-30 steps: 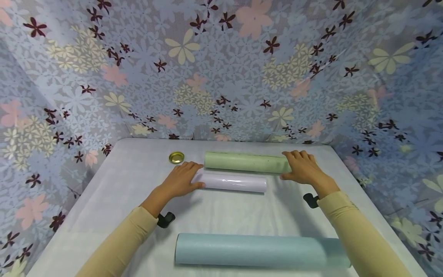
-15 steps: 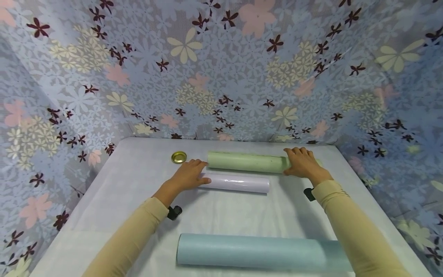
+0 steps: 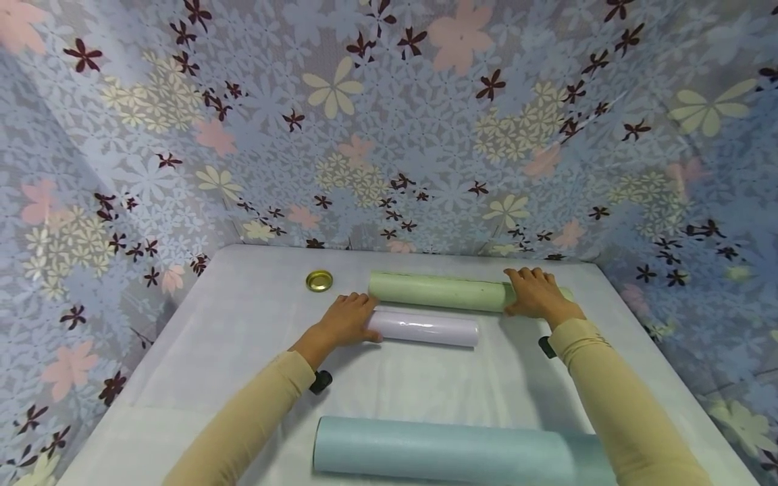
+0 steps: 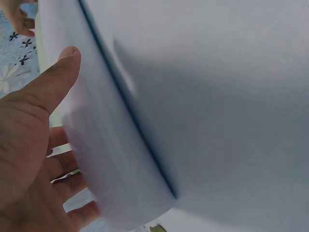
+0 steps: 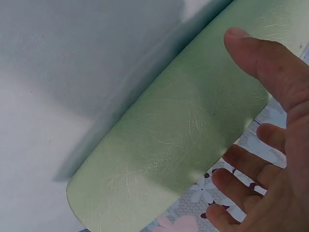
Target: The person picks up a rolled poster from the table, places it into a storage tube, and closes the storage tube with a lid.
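Note:
A glossy whitish roll (image 3: pixel 428 329) lies on the table, its left end under my left hand (image 3: pixel 348 321). In the left wrist view the thumb (image 4: pixel 53 79) lies over that roll (image 4: pixel 116 164) and the loosely bent fingers are on its far side; firm contact is unclear. Behind it lies a longer pale green roll (image 3: pixel 440 291). My right hand (image 3: pixel 537 295) is over the green roll's right part. Seen from the right wrist, its thumb and spread fingers straddle the green roll (image 5: pixel 159 145) without visibly closing on it.
Nearer the front lies a large light blue roll (image 3: pixel 456 449), partly behind the right sleeve. A small round gold lid (image 3: pixel 319 281) sits at the back left. Flowered cloth (image 3: pixel 395 135) hangs behind and beside the white-covered table (image 3: pixel 200 351).
My left hand has slid rightward along the whitish roll. The right hand stays at the green roll, its thumb and fingers a little closer together. The view has shifted slightly; the rolls keep their places.

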`<action>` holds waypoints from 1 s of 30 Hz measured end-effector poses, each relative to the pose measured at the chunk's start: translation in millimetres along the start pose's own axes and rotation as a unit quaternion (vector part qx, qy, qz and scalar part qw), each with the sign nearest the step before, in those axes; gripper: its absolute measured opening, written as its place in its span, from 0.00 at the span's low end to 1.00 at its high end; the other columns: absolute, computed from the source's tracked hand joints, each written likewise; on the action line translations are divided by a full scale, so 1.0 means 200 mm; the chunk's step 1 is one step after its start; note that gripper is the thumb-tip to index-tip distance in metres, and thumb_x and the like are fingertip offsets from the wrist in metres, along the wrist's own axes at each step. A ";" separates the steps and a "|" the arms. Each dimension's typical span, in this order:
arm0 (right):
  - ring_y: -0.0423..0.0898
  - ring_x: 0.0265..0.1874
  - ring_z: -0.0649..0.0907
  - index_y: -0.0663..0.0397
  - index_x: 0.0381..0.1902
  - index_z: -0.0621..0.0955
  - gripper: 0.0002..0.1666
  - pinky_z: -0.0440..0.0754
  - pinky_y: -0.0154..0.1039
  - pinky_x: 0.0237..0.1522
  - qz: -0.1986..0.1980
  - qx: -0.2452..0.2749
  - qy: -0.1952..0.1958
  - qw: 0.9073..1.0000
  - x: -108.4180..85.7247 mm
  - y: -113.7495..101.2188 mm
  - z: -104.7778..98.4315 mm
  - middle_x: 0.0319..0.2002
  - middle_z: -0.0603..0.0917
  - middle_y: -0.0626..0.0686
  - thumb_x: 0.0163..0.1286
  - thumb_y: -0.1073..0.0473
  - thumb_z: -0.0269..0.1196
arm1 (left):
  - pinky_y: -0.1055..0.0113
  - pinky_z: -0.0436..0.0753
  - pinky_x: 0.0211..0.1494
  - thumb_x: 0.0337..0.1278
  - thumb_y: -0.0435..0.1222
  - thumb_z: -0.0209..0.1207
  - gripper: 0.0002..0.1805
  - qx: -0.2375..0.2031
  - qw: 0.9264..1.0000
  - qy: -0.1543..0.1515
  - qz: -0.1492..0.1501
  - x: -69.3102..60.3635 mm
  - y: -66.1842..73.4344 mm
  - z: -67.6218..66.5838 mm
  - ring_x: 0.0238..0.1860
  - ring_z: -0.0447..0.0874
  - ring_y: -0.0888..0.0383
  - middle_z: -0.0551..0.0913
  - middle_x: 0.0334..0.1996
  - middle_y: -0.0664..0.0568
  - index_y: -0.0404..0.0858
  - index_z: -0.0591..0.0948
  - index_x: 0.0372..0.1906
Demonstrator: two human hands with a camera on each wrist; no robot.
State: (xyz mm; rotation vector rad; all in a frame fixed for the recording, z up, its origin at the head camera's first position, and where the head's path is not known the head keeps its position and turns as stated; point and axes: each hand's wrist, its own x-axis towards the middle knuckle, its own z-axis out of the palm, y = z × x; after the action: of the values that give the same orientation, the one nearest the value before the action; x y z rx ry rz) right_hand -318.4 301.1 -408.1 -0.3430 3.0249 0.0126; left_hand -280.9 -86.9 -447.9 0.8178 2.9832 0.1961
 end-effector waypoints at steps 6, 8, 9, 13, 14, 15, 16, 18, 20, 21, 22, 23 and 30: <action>0.73 0.61 0.63 0.60 0.70 0.59 0.53 0.59 0.69 0.59 -0.006 0.001 -0.003 1.000 0.02 0.00 0.02 0.62 0.66 0.71 0.53 0.46 0.70 | 0.49 0.66 0.67 0.47 0.60 0.63 0.43 0.003 1.000 -0.015 -0.001 0.01 0.01 0.03 0.61 0.70 0.47 0.73 0.60 0.46 0.40 0.67 0.65; 0.72 0.61 0.63 0.59 0.70 0.58 0.53 0.59 0.69 0.59 -0.008 0.001 -0.007 1.000 0.03 0.00 0.03 0.63 0.66 0.70 0.53 0.46 0.70 | 0.49 0.67 0.67 0.47 0.60 0.63 0.43 0.007 1.000 -0.014 0.000 0.02 0.02 0.03 0.61 0.70 0.47 0.73 0.61 0.46 0.40 0.67 0.65; 0.72 0.61 0.63 0.59 0.70 0.58 0.53 0.59 0.69 0.59 -0.010 0.001 -0.009 1.000 0.04 0.01 0.03 0.63 0.66 0.70 0.53 0.46 0.70 | 0.50 0.67 0.67 0.47 0.60 0.63 0.44 0.009 1.000 -0.014 0.001 0.02 0.02 0.04 0.62 0.70 0.47 0.72 0.61 0.46 0.40 0.67 0.65; 0.72 0.60 0.63 0.59 0.70 0.59 0.53 0.60 0.69 0.58 -0.020 0.005 -0.009 1.000 0.06 0.01 0.05 0.62 0.67 0.70 0.52 0.47 0.70 | 0.50 0.68 0.65 0.47 0.59 0.64 0.43 0.003 1.000 -0.005 0.008 0.02 0.02 0.04 0.60 0.71 0.47 0.73 0.60 0.45 0.39 0.67 0.64; 0.72 0.60 0.64 0.58 0.70 0.59 0.53 0.60 0.68 0.58 -0.022 0.006 -0.007 1.000 0.07 0.01 0.05 0.62 0.67 0.70 0.52 0.47 0.70 | 0.50 0.69 0.64 0.47 0.59 0.64 0.43 0.007 1.000 0.001 0.012 0.02 0.02 0.04 0.59 0.71 0.47 0.74 0.59 0.45 0.38 0.67 0.64; 0.71 0.60 0.64 0.58 0.69 0.60 0.52 0.60 0.68 0.58 -0.024 0.007 -0.006 1.000 0.07 0.01 0.06 0.62 0.68 0.70 0.52 0.47 0.70 | 0.50 0.69 0.63 0.47 0.58 0.64 0.42 0.006 1.000 0.003 0.014 0.02 0.02 0.04 0.58 0.72 0.47 0.74 0.59 0.45 0.39 0.67 0.64; 0.71 0.60 0.65 0.58 0.69 0.60 0.52 0.61 0.68 0.57 -0.026 0.007 -0.004 1.000 0.07 0.01 0.06 0.61 0.68 0.70 0.52 0.47 0.70 | 0.50 0.69 0.63 0.47 0.58 0.64 0.42 0.004 1.000 0.005 0.015 0.02 0.02 0.04 0.58 0.72 0.47 0.74 0.58 0.45 0.39 0.68 0.64; 0.71 0.59 0.65 0.58 0.69 0.61 0.52 0.61 0.68 0.57 -0.028 0.005 -0.002 1.000 0.08 0.01 0.07 0.61 0.68 0.69 0.52 0.47 0.70 | 0.50 0.70 0.63 0.47 0.57 0.65 0.41 0.002 1.000 0.008 0.016 0.02 0.02 0.05 0.57 0.72 0.47 0.74 0.57 0.45 0.39 0.68 0.63; 0.71 0.59 0.66 0.57 0.69 0.61 0.52 0.61 0.68 0.57 -0.030 0.005 -0.001 1.000 0.09 0.01 0.08 0.61 0.69 0.69 0.51 0.47 0.70 | 0.50 0.69 0.63 0.48 0.57 0.65 0.41 0.002 1.000 0.008 0.015 0.02 0.02 0.05 0.58 0.72 0.47 0.74 0.57 0.45 0.40 0.68 0.63; 0.71 0.59 0.66 0.57 0.69 0.61 0.52 0.61 0.68 0.56 -0.032 0.005 0.001 0.999 0.09 0.01 0.09 0.60 0.69 0.69 0.51 0.46 0.71 | 0.50 0.68 0.64 0.48 0.56 0.64 0.41 -0.003 1.000 0.003 0.012 0.03 0.02 0.06 0.59 0.72 0.47 0.74 0.58 0.45 0.40 0.67 0.64; 0.71 0.59 0.66 0.57 0.69 0.61 0.52 0.62 0.68 0.56 -0.033 0.006 0.001 0.999 0.10 0.01 0.09 0.60 0.69 0.69 0.51 0.46 0.71 | 0.50 0.69 0.64 0.48 0.56 0.64 0.41 -0.002 1.000 0.003 0.011 0.03 0.01 0.06 0.59 0.72 0.47 0.74 0.58 0.45 0.40 0.67 0.64; 0.71 0.59 0.66 0.57 0.69 0.61 0.52 0.62 0.68 0.56 -0.035 0.006 0.001 0.999 0.10 0.01 0.10 0.60 0.70 0.69 0.51 0.46 0.71 | 0.50 0.69 0.65 0.48 0.57 0.64 0.41 0.000 1.000 0.002 0.009 0.04 0.01 0.07 0.59 0.72 0.47 0.74 0.59 0.45 0.41 0.67 0.65; 0.71 0.59 0.67 0.57 0.68 0.62 0.52 0.61 0.68 0.56 -0.039 0.010 -0.007 0.999 0.13 0.00 0.12 0.60 0.70 0.69 0.50 0.45 0.72 | 0.52 0.70 0.62 0.46 0.58 0.65 0.41 0.023 1.000 0.005 0.008 0.04 0.01 0.09 0.57 0.73 0.49 0.76 0.57 0.48 0.42 0.68 0.64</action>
State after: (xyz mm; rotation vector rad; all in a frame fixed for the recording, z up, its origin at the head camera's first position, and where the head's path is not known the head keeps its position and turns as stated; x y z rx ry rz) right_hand -340.6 295.1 -434.3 -0.4573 2.9941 -0.0197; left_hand -285.5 -78.2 -465.0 0.8485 3.0009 0.1336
